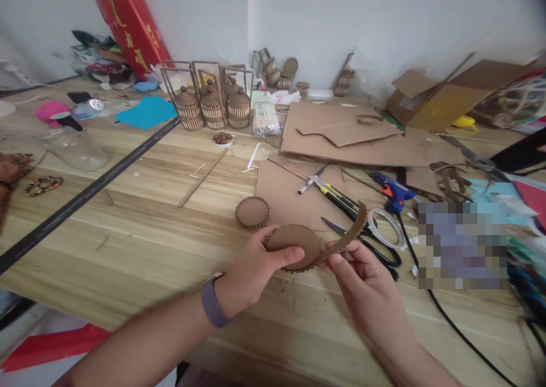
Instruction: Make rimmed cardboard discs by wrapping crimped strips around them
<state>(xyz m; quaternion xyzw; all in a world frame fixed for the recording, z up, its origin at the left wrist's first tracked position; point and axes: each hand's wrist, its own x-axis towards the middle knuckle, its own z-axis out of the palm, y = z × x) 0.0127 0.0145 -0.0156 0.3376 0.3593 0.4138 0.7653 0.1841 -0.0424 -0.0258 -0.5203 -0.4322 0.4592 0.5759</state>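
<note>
My left hand (267, 262) grips a round cardboard disc (294, 242), thumb lying on its top face. A narrow cardboard strip (343, 242) runs along the disc's near edge, and its loose end curves up to the right. Pinched on that strip, at the disc's right side, are the fingers of my right hand (362, 279). Just beyond my left hand sits a smaller round cardboard piece (252, 211) with a ridged rim. Black-handled scissors (371, 245) and a roll of tape (386, 227) lie close to my right hand.
A blue hot glue gun (392, 192), its cord trailing to the front, lies at right. Yellow-black cutters (341, 199) rest on a cardboard sheet (281, 188). Several small lidded baskets (213, 105) stand at the back. Another person's hand (11, 168) is at far left.
</note>
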